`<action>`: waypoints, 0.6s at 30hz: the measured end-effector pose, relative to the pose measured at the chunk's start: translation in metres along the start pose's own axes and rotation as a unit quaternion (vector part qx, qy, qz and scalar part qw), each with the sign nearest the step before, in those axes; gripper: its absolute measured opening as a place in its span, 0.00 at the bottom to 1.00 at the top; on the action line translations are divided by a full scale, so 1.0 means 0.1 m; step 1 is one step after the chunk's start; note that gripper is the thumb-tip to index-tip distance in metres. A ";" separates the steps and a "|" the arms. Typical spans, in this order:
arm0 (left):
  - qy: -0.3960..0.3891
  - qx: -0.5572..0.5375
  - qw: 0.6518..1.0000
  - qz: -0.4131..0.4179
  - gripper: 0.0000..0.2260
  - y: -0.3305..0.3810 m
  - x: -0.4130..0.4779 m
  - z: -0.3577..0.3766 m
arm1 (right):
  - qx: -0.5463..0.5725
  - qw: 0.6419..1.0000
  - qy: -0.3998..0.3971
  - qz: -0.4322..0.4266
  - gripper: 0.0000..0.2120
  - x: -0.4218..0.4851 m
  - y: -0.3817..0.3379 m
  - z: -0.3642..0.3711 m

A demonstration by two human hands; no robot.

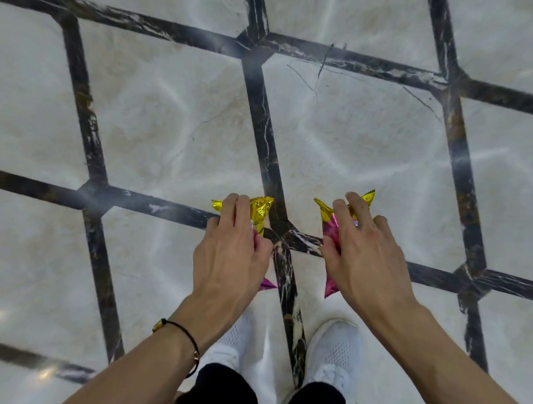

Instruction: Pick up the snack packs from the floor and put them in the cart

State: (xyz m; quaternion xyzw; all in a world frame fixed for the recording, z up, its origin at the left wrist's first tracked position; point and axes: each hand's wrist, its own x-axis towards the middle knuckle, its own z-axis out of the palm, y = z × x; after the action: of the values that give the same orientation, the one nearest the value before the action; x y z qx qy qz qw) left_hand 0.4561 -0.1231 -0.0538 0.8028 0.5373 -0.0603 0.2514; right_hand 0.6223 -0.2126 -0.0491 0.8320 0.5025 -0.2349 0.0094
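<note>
Two snack packs with gold and pink foil are in my hands above the floor. My left hand [231, 250] is closed over the left snack pack [261, 212], whose gold end sticks out past my fingers and whose pink corner shows below my palm. My right hand [365, 255] grips the right snack pack [331, 227], with gold corners above my fingers and a pink corner below. Most of each pack is hidden by the hand. No cart is in view.
The floor [158, 130] is glossy cream marble crossed by dark marble strips [262, 125]. My white shoes [335, 354] and dark trouser legs stand just below my hands. A dark cord bracelet is on my left wrist.
</note>
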 end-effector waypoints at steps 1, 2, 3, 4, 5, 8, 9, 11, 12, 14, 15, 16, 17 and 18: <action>0.007 -0.003 1.000 0.001 0.17 0.04 -0.07 -0.18 | 0.008 1.000 0.006 -0.001 0.19 -0.06 -0.06 -0.15; 0.014 -0.008 1.000 0.004 0.17 0.08 -0.13 -0.37 | 0.016 1.000 0.014 -0.001 0.18 -0.13 -0.13 -0.30; 0.020 -0.012 1.000 0.010 0.17 0.13 -0.20 -0.57 | 0.021 0.999 0.024 0.001 0.18 -0.19 -0.21 -0.48; 0.027 -0.014 0.999 0.015 0.16 0.19 -0.26 -0.78 | 0.026 0.999 0.032 0.002 0.17 -0.25 -0.30 -0.67; 0.034 -0.016 0.999 0.019 0.16 0.24 -0.33 -0.99 | 0.030 0.999 0.039 0.001 0.17 -0.31 -0.39 -0.85; 0.052 -0.024 0.998 0.017 0.16 0.40 -0.54 -1.68 | 0.036 0.998 0.059 -0.002 0.15 -0.50 -0.67 -1.52; 0.058 -0.026 0.998 0.016 0.16 0.46 -0.61 -1.93 | 0.036 0.997 0.064 -0.002 0.15 -0.57 -0.76 -1.76; 0.069 -0.026 0.997 0.016 0.15 0.59 -0.78 -2.46 | 0.037 0.997 0.070 -0.010 0.15 -0.74 -0.92 -2.29; 0.074 -0.025 0.997 0.019 0.15 0.66 -0.88 -2.73 | 0.037 0.997 0.071 -0.016 0.15 -0.83 -1.00 -2.57; 0.075 -0.022 0.996 0.030 0.14 0.82 -1.08 -3.28 | 0.030 0.997 0.073 -0.021 0.16 -1.04 -1.15 -3.14; 0.075 -0.020 0.996 0.032 0.14 0.89 -1.18 -3.56 | 0.026 0.997 0.076 -0.021 0.17 -1.15 -1.24 -3.42; 0.078 -0.017 0.996 0.033 0.14 0.97 -1.28 -3.83 | 0.025 0.996 0.081 -0.022 0.17 -1.25 -1.33 -3.70; 0.083 -0.014 0.996 0.034 0.14 1.04 -1.38 -4.09 | 0.027 0.995 0.088 -0.024 0.17 -1.35 -1.41 -3.96; 0.085 -0.010 0.996 0.037 0.15 1.12 -1.48 -4.34 | 0.031 0.995 0.095 -0.024 0.17 -1.45 -1.49 -4.22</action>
State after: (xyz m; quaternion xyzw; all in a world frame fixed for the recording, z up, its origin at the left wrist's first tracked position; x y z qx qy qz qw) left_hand 0.4194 -0.0763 0.4140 0.8217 0.5271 0.0232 0.2152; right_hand 0.6020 -0.1538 0.4170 0.8381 0.5135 -0.1704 -0.0701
